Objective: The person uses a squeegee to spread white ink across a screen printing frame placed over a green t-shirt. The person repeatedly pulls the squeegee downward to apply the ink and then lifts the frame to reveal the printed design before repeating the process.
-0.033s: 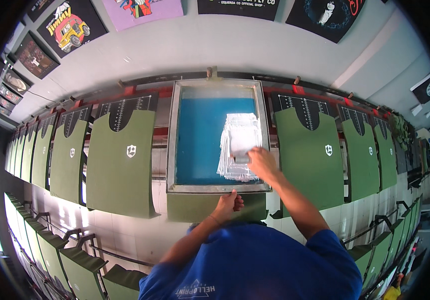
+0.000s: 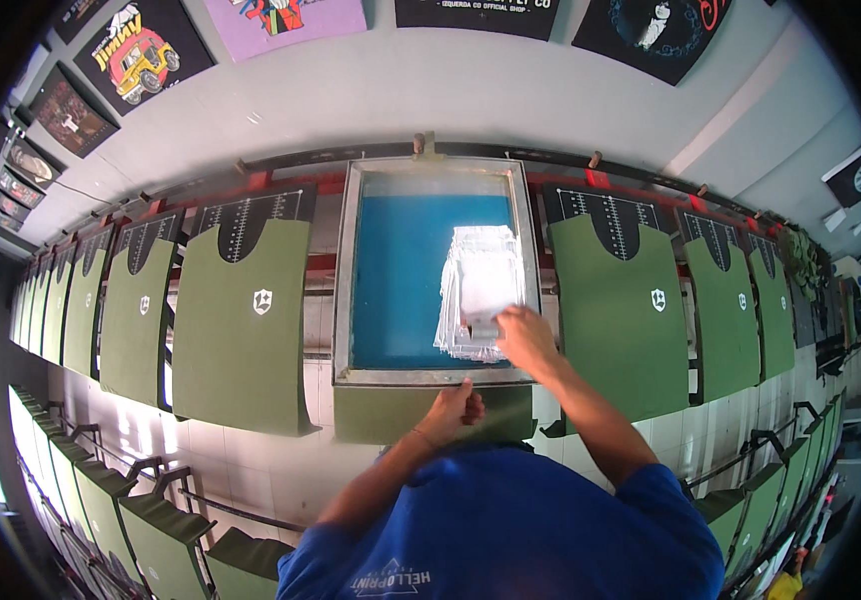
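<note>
In front of me lies a printing screen with blue mesh in a metal frame, over a green shirt panel. White ink covers a ragged-edged patch on the right half of the mesh. My right hand is closed round a small grey squeegee, which rests within the lower part of the white patch; the fingers hide much of it. My left hand is at the near edge of the frame, its thumb on the rim and its fingers curled beneath.
Green shirt pieces with small white shield prints, such as one piece on the left and another on the right, lie on dark boards along a rail. More green pieces line the lower rail. Printed shirts hang on the wall.
My right hand and the squeegee have shifted slightly toward me over the white ink. My left hand stays at the frame's near edge.
</note>
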Demonstrator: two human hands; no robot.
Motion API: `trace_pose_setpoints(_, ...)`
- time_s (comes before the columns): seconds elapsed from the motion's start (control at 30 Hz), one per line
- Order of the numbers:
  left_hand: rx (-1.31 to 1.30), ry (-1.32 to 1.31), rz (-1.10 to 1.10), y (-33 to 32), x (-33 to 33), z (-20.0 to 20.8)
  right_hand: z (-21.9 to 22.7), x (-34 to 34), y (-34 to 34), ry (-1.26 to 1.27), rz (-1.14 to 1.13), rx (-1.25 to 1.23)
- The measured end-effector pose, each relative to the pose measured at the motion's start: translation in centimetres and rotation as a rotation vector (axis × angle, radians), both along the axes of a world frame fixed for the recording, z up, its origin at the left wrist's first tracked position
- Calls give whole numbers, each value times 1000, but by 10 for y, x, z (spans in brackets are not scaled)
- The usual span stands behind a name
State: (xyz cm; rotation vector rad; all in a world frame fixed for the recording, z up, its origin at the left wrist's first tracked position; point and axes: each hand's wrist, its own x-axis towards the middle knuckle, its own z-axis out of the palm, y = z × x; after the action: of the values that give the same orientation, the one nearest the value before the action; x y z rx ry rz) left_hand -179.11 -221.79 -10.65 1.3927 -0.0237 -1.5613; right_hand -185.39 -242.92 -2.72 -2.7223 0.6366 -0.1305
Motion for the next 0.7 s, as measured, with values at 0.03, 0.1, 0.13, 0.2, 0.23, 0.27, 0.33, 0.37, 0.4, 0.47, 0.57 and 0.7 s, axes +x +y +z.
trace_pose_setpoints(0.03,29,-74,-122,2,10,9,9,-15,16,-31,13,45)
trace_pose_setpoints(0.1,132,-401,-490,1,24,42,16,-32,42,-93,-33,28)
trace_pose_setpoints(0.13,53,-782,-413,1,23,58,16,-34,50,-126,-52,20)
trace_pose_setpoints(0.2,-127,-1530,-221,-3,18,82,6,-37,57,-176,-68,-41)
trace_pose_setpoints(0.23,-209,-1595,-275,-11,21,86,1,-36,58,-201,-73,-72)
trace_pose_setpoints(0.27,-294,-1657,-332,-26,30,89,-3,-32,53,-214,-71,-96)
trace_pose_setpoints(0.33,-416,-1764,-434,-64,55,67,-22,-11,28,-207,-115,-150)
trace_pose_setpoints(0.37,-444,-1814,-470,-86,73,42,-28,5,12,-201,-125,-177)
trace_pose_setpoints(0.4,-468,-1721,-435,-108,89,45,-30,21,-11,-210,-100,-206)
trace_pose_setpoints(0.47,-521,-1624,-398,-145,120,64,-11,56,-53,-118,-94,-161)
trace_pose_setpoints(0.57,-604,-1626,-334,-161,132,79,5,60,-66,-133,-62,-111)
trace_pose_setpoints(0.7,-593,-1669,-365,-103,92,74,9,21,-12,-144,-84,-55)
